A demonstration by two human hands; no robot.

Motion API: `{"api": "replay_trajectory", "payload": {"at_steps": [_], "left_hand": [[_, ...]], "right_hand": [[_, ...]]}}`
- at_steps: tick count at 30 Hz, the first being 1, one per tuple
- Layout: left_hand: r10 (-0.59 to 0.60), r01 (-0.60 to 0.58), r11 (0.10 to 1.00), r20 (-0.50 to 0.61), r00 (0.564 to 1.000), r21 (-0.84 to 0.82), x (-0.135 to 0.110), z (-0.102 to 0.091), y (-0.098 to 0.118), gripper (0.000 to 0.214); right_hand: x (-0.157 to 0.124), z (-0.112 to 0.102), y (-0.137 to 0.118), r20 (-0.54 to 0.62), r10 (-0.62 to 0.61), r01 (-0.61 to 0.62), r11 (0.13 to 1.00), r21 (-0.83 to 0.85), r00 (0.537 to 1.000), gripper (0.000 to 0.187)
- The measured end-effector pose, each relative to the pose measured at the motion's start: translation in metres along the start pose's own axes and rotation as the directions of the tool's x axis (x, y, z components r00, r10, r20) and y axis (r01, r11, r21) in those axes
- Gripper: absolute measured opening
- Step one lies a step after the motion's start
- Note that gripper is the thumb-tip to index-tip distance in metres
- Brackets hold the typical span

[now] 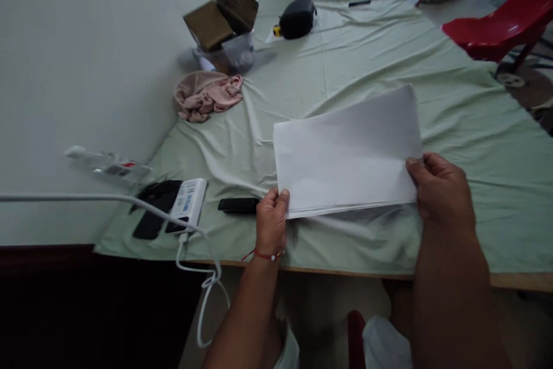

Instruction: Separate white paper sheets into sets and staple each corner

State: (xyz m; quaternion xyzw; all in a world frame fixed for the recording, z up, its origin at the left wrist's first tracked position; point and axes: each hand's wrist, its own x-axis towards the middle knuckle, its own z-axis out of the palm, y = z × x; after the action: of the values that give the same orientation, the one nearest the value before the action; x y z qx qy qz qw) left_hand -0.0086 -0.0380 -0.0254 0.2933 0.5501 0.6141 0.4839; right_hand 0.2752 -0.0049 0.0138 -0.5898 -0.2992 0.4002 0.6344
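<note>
I hold a stack of white paper sheets [348, 153] a little above the pale green cloth [354, 64] covering the table. My left hand [271, 224] pinches the stack's near left corner, and a red thread circles that wrist. My right hand [440, 190] grips the near right corner with the thumb on top. The stack throws a shadow on the cloth under its near edge.
A black phone [238, 205] lies left of my left hand, beside a white power bank [189, 203] with a white cable. Further off are a pink cloth [206, 94], cardboard boxes [222, 11], a black pouch [297, 18], and a red chair [503, 26]. Another person sits at the far end.
</note>
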Motion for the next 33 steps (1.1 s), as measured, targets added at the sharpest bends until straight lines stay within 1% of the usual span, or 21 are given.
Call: {"api": "replay_trajectory", "payload": {"at_steps": [3, 5, 7, 10, 12, 14, 17, 20, 23, 29, 33], "left_hand": [[0.009, -0.010, 1.000, -0.067, 0.998, -0.012, 0.000, -0.001, 0.001, 0.046], [0.009, -0.013, 0.999, -0.086, 0.996, -0.047, -0.002, 0.001, 0.005, 0.048], [-0.007, 0.004, 0.998, -0.049, 0.999, -0.066, -0.005, 0.004, 0.010, 0.046], [-0.049, 0.050, 0.998, 0.022, 0.999, -0.031, -0.010, 0.006, 0.016, 0.045], [-0.042, 0.042, 0.999, 0.010, 0.999, -0.019, -0.011, 0.007, 0.017, 0.045], [-0.020, 0.019, 0.999, -0.030, 0.999, -0.036, -0.010, 0.007, 0.016, 0.047], [-0.031, 0.027, 0.997, -0.056, 0.998, -0.071, -0.009, 0.008, 0.016, 0.054], [-0.043, 0.041, 0.996, -0.014, 0.999, -0.085, -0.009, 0.010, 0.018, 0.053], [-0.030, 0.031, 0.997, 0.017, 0.999, -0.072, -0.009, 0.011, 0.017, 0.048], [0.014, -0.018, 0.998, -0.070, 0.997, -0.056, -0.005, 0.009, 0.015, 0.051], [0.004, -0.015, 0.995, -0.108, 0.994, -0.102, -0.005, 0.013, 0.013, 0.053]], "right_hand": [[-0.001, 0.001, 0.002, 0.033, 0.013, -0.013, 1.000, -0.009, 0.999, 0.017], [-0.002, 0.002, 0.001, 0.028, 0.013, -0.013, 1.000, -0.003, 1.000, 0.018], [-0.003, 0.004, -0.001, -0.023, -0.009, 0.009, 1.000, 0.027, 1.000, 0.017], [-0.004, 0.006, -0.005, -0.086, -0.033, 0.041, 0.994, 0.098, 0.996, 0.015], [-0.005, 0.008, -0.008, -0.073, -0.019, 0.028, 0.992, 0.124, 0.997, 0.014], [-0.007, 0.009, -0.009, -0.043, -0.001, 0.006, 0.993, 0.115, 0.999, 0.013], [-0.006, 0.008, -0.008, -0.070, 0.004, 0.003, 0.994, 0.107, 0.998, 0.012], [-0.003, 0.006, -0.007, -0.120, 0.003, 0.013, 0.991, 0.133, 0.993, 0.016], [-0.001, 0.004, -0.005, -0.132, 0.021, -0.005, 0.992, 0.123, 0.991, 0.018], [-0.004, 0.008, -0.005, -0.088, 0.058, -0.045, 0.989, 0.142, 0.994, 0.018], [-0.005, 0.010, -0.007, -0.078, 0.090, -0.075, 0.981, 0.177, 0.993, 0.018]]}}
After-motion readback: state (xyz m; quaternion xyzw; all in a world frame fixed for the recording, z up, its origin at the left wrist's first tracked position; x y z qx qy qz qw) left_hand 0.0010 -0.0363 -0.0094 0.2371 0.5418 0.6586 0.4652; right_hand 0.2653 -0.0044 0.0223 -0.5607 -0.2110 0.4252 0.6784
